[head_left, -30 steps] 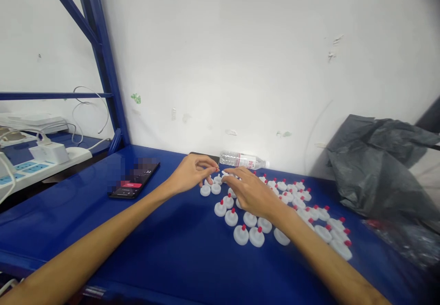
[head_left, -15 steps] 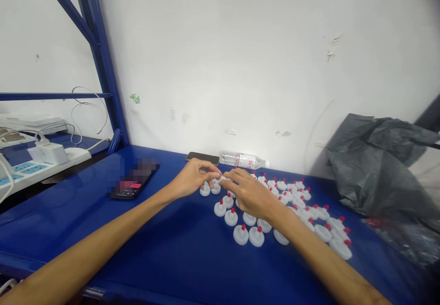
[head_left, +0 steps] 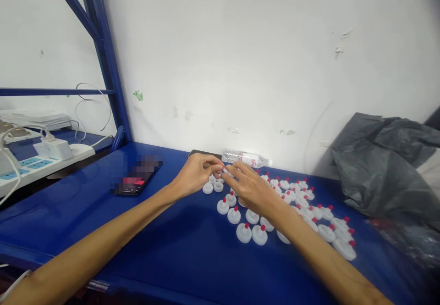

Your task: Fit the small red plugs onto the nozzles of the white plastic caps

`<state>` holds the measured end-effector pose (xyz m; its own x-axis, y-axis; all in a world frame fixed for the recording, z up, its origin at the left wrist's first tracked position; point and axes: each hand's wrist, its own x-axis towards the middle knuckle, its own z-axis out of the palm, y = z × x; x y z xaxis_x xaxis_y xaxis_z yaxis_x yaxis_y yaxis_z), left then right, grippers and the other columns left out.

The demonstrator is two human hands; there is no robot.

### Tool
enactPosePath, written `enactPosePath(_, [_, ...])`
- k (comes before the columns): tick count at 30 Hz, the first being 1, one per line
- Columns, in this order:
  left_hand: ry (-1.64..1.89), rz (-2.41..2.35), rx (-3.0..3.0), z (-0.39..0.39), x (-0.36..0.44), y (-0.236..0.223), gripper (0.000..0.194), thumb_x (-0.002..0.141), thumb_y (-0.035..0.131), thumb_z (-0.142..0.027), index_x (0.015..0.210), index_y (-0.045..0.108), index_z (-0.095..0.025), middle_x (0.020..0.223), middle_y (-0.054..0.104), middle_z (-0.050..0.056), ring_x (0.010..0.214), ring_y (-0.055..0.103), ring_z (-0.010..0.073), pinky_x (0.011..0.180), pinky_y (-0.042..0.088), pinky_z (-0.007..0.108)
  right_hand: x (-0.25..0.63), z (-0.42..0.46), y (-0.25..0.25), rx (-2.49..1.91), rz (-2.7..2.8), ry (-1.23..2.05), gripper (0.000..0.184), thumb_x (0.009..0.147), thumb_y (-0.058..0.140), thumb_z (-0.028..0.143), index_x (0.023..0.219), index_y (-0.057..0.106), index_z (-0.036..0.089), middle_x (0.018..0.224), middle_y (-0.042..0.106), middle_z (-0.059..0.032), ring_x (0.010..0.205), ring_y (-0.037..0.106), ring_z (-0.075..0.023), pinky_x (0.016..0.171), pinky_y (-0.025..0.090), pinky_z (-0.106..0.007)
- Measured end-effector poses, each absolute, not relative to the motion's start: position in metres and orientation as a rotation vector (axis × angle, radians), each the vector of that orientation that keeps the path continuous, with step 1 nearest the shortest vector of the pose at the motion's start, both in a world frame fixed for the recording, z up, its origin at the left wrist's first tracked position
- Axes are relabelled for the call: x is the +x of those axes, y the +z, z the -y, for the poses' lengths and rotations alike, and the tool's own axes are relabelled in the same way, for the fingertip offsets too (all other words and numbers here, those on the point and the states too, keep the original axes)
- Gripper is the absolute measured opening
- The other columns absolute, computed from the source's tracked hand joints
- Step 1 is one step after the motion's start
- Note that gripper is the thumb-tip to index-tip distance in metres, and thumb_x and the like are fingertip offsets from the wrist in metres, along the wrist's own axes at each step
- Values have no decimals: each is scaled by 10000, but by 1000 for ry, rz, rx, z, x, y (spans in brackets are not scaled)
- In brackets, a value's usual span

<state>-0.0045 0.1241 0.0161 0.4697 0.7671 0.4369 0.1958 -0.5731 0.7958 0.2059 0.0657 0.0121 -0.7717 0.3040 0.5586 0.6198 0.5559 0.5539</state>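
Observation:
My left hand (head_left: 201, 173) is closed in a pinch, its fingertips meeting those of my right hand above the table. A small red cap seems to be in that pinch, mostly hidden by the fingers. My right hand (head_left: 249, 186) is closed on a white nozzle cap (head_left: 227, 171), of which only a sliver shows between the fingers. Below and around it stand several white nozzle caps with red tips (head_left: 244, 233). Just below my left fingertips sit a few white caps without visible red tips (head_left: 207, 188).
The blue table (head_left: 165, 254) meets a white wall. A plastic bottle (head_left: 249, 159) and a dark phone (head_left: 199, 152) lie at the back. Another phone (head_left: 137, 181) is at left, near a power strip (head_left: 41, 165). A grey plastic bag (head_left: 385, 167) lies at right.
Both hands stay together at the fingertips, with the left fingers curled slightly more tightly. The whole view has shifted a little. The caps on the table keep their arrangement.

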Motion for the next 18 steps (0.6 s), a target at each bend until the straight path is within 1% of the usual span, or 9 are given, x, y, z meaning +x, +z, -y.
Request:
enactPosePath(4, [1049, -830, 2088, -128, -7, 16, 211, 922, 684, -333, 907, 808, -163, 770, 800, 61, 740, 752, 217, 671, 547, 302, 199, -66, 14, -791, 2408, -1109, 497, 778, 427, -117, 1132, 700, 100, 1052, 756, -145, 936, 650, -277, 840, 635, -427])
enactPosePath(6, [1034, -832, 2133, -131, -9, 17, 231, 942, 680, -361, 938, 809, -169, 787, 805, 57, 736, 751, 210, 669, 541, 295, 199, -68, 14, -817, 2411, -1099, 489, 784, 435, -110, 1134, 698, 106, 1049, 753, -144, 934, 656, -280, 836, 636, -432])
enactPosePath(9, [967, -902, 2326, -134, -11, 19, 282, 1007, 612, -402, 1041, 806, -200, 936, 833, 55, 782, 755, 194, 723, 543, 294, 207, -71, 11, -888, 2422, -1026, 513, 783, 459, -101, 1184, 690, 123, 1151, 750, -158, 1057, 672, -296, 927, 629, -460])
enactPosePath(11, [888, -1045, 2509, -136, -15, 20, 289, 1031, 562, -374, 1075, 809, -231, 1054, 834, 58, 895, 754, 215, 809, 539, 319, 217, -75, 8, -973, 2433, -917, 507, 812, 482, -78, 1223, 684, 139, 1233, 740, -167, 1141, 674, -302, 990, 615, -477])
enactPosePath(13, [811, -1180, 2617, -140, -21, 20, 267, 1008, 565, -313, 1041, 820, -237, 1100, 823, 84, 1032, 726, 274, 876, 518, 361, 228, -79, 3, -1099, 2417, -736, 459, 883, 498, -21, 1264, 677, 162, 1280, 734, -166, 1178, 682, -299, 1010, 610, -487])
enactPosePath(15, [753, -1251, 2620, -146, -31, 19, 220, 945, 610, -250, 959, 827, -217, 1063, 811, 125, 1097, 691, 329, 888, 502, 389, 236, -83, -1, -1214, 2370, -569, 386, 974, 489, 71, 1297, 675, 172, 1296, 738, -157, 1167, 705, -291, 998, 617, -485])
enactPosePath(16, [720, -1281, 2609, -150, -37, 18, 196, 910, 631, -221, 912, 827, -209, 1019, 805, 133, 1083, 685, 338, 874, 498, 386, 239, -84, -3, -1255, 2344, -514, 360, 1016, 471, 120, 1306, 677, 172, 1293, 744, -150, 1145, 719, -283, 991, 621, -482])
enactPosePath(18, [650, -1327, 2556, -160, -49, 18, 144, 824, 679, -166, 803, 816, -206, 892, 796, 110, 978, 694, 311, 831, 492, 351, 242, -86, -5, -1296, 2310, -470, 353, 1076, 426, 211, 1309, 688, 170, 1284, 757, -139, 1136, 733, -269, 1009, 611, -484])
